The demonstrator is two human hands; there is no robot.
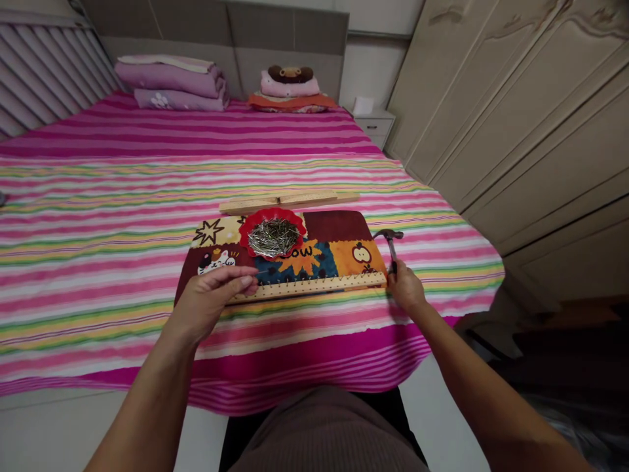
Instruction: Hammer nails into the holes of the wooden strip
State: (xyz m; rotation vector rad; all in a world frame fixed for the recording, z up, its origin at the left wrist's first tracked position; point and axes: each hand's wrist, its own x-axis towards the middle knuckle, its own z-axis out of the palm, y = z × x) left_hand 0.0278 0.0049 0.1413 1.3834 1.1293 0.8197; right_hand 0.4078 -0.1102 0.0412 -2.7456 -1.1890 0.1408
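The striped bedcover [319,367] drops off nearest. Along the near edge of the mat [339,226] lies a nail-studded strip [319,286]; the left hand [220,288] pinches a nail [264,271], the right hand [407,286] grips a hammer [390,234]. Beyond, a red bowl [275,213] partly covers lettering [301,251] showing "OW"; bedcover spreads either side.

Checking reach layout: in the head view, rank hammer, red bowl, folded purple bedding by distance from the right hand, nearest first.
1. Hammer: gripped in the right hand, head pointing away from the person.
2. Red bowl: left of that hand and a little farther forward.
3. Folded purple bedding: far left, up by the headboard.
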